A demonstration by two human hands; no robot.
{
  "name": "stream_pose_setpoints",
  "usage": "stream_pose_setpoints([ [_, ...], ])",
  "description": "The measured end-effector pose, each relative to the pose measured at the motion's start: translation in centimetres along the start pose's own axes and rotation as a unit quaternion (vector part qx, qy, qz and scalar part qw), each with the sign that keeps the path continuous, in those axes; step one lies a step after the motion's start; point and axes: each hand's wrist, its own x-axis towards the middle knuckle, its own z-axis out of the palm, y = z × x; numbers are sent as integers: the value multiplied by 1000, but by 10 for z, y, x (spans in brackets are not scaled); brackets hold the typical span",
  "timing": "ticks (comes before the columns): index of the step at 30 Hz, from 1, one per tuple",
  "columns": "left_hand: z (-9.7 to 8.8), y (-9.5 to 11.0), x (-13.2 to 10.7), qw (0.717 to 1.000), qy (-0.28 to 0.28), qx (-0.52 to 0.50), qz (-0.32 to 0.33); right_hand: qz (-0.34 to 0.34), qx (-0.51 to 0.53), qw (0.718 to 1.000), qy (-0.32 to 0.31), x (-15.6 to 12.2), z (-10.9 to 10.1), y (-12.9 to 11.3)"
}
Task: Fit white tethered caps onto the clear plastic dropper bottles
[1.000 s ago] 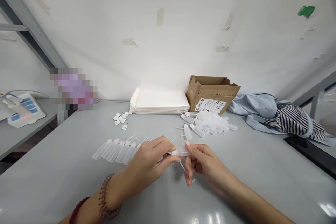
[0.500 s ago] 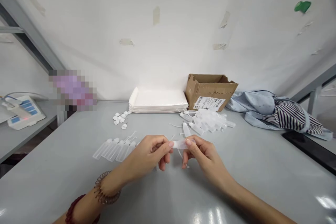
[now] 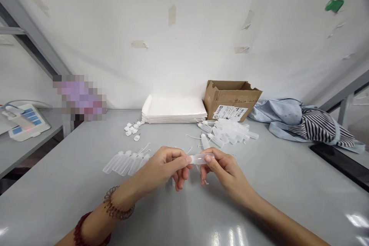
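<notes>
Both my hands meet over the grey table (image 3: pixel 86 207), holding one small clear plastic bottle (image 3: pixel 202 158) sideways between them. My right hand (image 3: pixel 227 171) pinches the bottle's body. My left hand (image 3: pixel 164 169) pinches its white cap end with thumb and fingertips. A thin tether with a tiny plug dangles under the bottle. To the left of my left hand lies a row of several capped clear bottles (image 3: pixel 125 162). Beyond my right hand sits a loose pile of the same bottles (image 3: pixel 227 132).
Several small white caps (image 3: pixel 132 130) lie near the back. A stack of white trays (image 3: pixel 174 109) and an open cardboard box (image 3: pixel 232 100) stand against the wall. Clothes (image 3: pixel 305 125) are bundled at the right. A device with blue buttons (image 3: pixel 25 121) is on the left bench.
Both hands rose slightly and drew closer to the bottle; my left fingertips shifted on the cap end. The dangling tether swung nearer the right palm.
</notes>
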Motion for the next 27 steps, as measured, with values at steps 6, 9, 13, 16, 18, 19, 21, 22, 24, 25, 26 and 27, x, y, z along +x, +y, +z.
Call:
stream_pose_setpoints([
  [6, 4, -10, -2, 921, 119, 313, 199, 98, 112, 989, -24, 3, -1, 4],
  [9, 5, -18, 0, 861, 140, 387, 298, 140, 163, 976, -46, 5, -4, 6],
  [13, 5, -11, -2, 891, 139, 351, 250, 155, 192, 967, -71, 6, -6, 6],
  [16, 6, -3, -4, 951, 119, 253, 136, 107, 125, 985, -50, 5, -4, 4],
  [18, 5, 0, -4, 974, 100, 191, 75, 44, 20, 999, -15, 2, -1, 3],
  [19, 5, 0, -4, 979, 90, 172, 56, 9, -39, 999, 4, 0, 0, 3],
  [21, 4, -1, -3, 986, 69, 150, 39, -66, -149, 986, 38, -5, 2, 4],
  [22, 3, -2, -2, 989, 55, 136, 32, -107, -196, 973, 50, -6, 3, 6],
  [24, 2, -3, -2, 996, 22, 86, 8, -196, -269, 941, 66, -9, 3, 8],
  [25, 1, -4, -1, 998, 7, 57, -7, -233, -295, 924, 68, -9, 3, 9],
  [26, 1, -4, -1, 999, -4, 31, -19, -260, -313, 911, 68, -9, 2, 9],
  [27, 1, -4, -1, 1000, -8, 15, -23, -273, -325, 903, 69, -9, 2, 10],
])
